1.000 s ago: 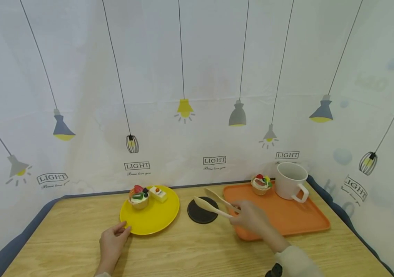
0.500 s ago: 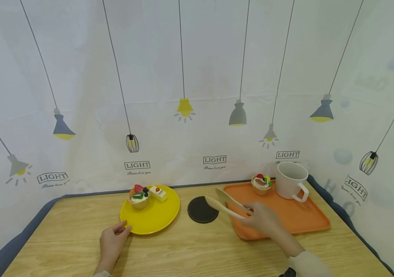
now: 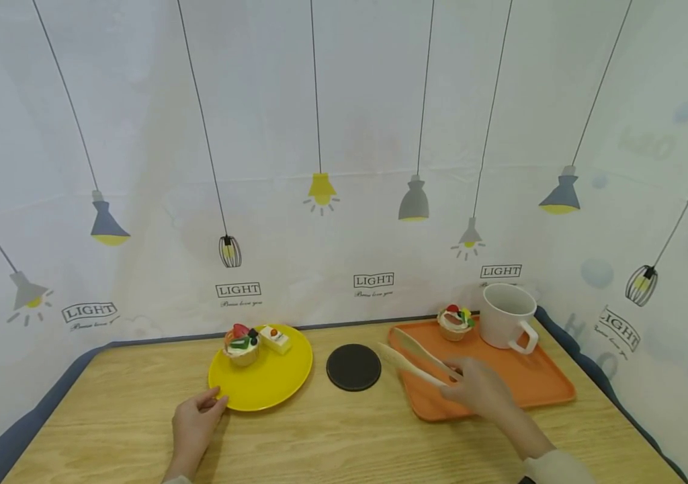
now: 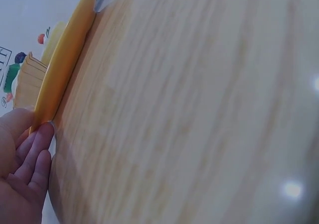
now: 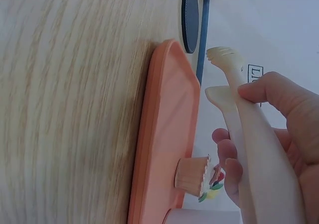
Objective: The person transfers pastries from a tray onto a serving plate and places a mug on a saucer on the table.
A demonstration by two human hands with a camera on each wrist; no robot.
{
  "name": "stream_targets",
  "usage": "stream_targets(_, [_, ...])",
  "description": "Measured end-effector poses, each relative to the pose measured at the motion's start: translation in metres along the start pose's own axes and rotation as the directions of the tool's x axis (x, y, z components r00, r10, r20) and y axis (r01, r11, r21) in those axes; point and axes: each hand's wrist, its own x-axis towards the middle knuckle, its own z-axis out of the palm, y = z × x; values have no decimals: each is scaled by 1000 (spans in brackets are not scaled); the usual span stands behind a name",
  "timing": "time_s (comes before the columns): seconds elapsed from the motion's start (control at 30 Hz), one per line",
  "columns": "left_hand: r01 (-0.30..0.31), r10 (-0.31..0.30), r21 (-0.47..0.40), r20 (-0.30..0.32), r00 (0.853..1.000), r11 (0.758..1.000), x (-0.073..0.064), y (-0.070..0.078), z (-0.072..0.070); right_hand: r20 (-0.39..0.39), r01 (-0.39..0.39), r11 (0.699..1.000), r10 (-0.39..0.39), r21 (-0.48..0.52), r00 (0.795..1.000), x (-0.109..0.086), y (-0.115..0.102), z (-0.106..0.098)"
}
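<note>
My left hand [image 3: 196,425] pinches the near-left rim of a yellow plate [image 3: 262,393], thumb above and fingers beneath in the left wrist view. On that plate sit a fruit-topped tart [image 3: 242,348] and a small white-topped slice of cake [image 3: 275,339]. My right hand [image 3: 482,388] grips pale tongs [image 5: 259,129], their two arms spread apart with nothing between the tips. The tongs hang over the left part of an orange tray [image 3: 537,380]. Toward the tray's back stands another fruit-topped tart [image 3: 455,324], beside a white mug [image 3: 506,316] with its handle facing front right.
A round black coaster [image 3: 353,368] lies on the wooden table [image 3: 332,444] between plate and tray. Behind the table's back edge hangs a white cloth [image 3: 368,235] printed with lamps.
My right hand has moved right with the tongs, from over the coaster to over the tray's left side. The left hand and the plate have stayed in place.
</note>
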Motion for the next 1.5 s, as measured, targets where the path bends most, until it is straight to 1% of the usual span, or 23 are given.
stream_targets(0.27, [10, -10, -3, 2, 1000, 1000, 0, 1, 0, 21, -37, 998, 36, 56, 999, -8, 11, -6])
stream_targets(0.43, [20, -20, -1, 5, 1000, 1000, 0, 1, 0, 21, -40, 996, 38, 75, 999, -11, 19, -10])
stream_targets(0.57, [25, -25, -1, 12, 1000, 1000, -1, 2, 0, 39, -51, 994, 47, 94, 998, -12, 25, -14])
stream_targets(0.77, [8, -8, 7, -3, 1000, 1000, -1, 2, -1, 38, -66, 996, 64, 53, 997, -14, 33, -16])
stream_targets(0.97, [8, -8, 17, -26, 1000, 1000, -1, 1, 0, 18, -67, 997, 66, 44, 998, -16, 40, -16])
stream_targets(1.07, [15, -15, 19, -20, 1000, 1000, -1, 1, 0, 18, -74, 996, 74, 45, 997, -17, 45, -17])
stream_targets(1.2, [17, -17, 8, 3, 1000, 1000, -1, 1, 0, 13, -92, 995, 91, 48, 996, -20, 49, -19])
stream_targets(1.4, [17, -17, -4, 0, 1000, 1000, -1, 0, 0, -13, -103, 992, 105, 67, 994, -25, 54, -19])
stream_targets(1.5, [14, -14, -5, 1, 1000, 1000, -1, 0, 0, -12, -104, 992, 105, 75, 994, -26, 57, -19])
